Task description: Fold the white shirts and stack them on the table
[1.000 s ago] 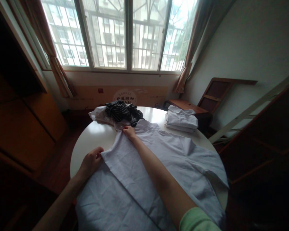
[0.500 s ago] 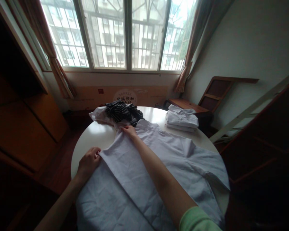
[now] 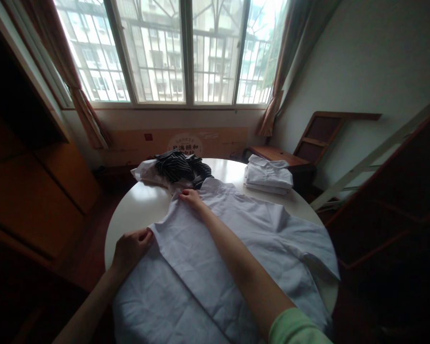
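Note:
A white shirt point(image 3: 243, 229) lies spread over a round white table point(image 3: 129, 210), its collar end pointing away from me. Its left side is folded inward in a long crease. My left hand point(image 3: 132, 247) pinches the fabric at the left edge of this fold. Farther up, near the shoulder, my right hand point(image 3: 190, 197) has its fingers closed on the cloth. The right forearm reaches across the shirt. On the right, one sleeve hangs toward the table's rim.
Black striped cloth point(image 3: 177, 165) lies heaped with white plastic wrap point(image 3: 143, 171) at the far edge. A stack of folded white shirts point(image 3: 268, 174) rests at the far right. Behind it stand a wooden chair point(image 3: 283, 155) and a pale ladder point(image 3: 358, 174).
My left hand has shifted slightly, turning inward while keeping its pinch, and the cloth beside it has puckered a little. The right hand stays at the shoulder.

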The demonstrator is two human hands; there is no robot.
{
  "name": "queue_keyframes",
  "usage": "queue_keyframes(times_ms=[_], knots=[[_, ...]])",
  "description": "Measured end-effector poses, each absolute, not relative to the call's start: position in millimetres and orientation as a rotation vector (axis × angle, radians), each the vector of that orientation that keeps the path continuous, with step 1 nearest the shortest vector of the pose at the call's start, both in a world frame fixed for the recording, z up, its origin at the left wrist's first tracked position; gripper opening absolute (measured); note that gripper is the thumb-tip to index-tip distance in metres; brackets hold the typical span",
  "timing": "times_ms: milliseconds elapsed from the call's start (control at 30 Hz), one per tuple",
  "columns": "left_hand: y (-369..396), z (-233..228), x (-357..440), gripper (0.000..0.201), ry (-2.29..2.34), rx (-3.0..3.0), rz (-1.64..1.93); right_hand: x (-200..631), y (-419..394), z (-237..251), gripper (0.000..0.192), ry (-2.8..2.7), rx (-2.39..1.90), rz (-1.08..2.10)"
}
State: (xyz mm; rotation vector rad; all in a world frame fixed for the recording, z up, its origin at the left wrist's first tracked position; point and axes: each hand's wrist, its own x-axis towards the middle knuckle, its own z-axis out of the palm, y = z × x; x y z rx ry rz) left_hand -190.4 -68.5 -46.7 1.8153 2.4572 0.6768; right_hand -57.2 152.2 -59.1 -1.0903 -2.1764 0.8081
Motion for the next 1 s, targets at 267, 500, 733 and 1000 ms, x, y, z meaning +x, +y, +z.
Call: queue_keyframes(times_ms=[267,500,733,1000], knots=[[-72.0,-56.3,-192.9,0.025,1.73,2.086,0.883,-57.7,157.3,-61.8,0.018,-2.119,-1.038,0.905],[-69.6,-68.7,-195.2,0.034,1.824,2.226,0.803,-53.5,154.1,-53.1,0.029,-2.115,-1.03,1.05],[-76.9,-57.4,-194.5,0.029,1.874,2.138,0.792,1.9,129.3,-29.1,0.018,-2.365,-1.106,1.024],[-77.4,-54.9,-202.2,0.023,2.361,1.892,1.07,158.8,56.3,-30.7,0.024,-2.394,-1.297,0.342]])
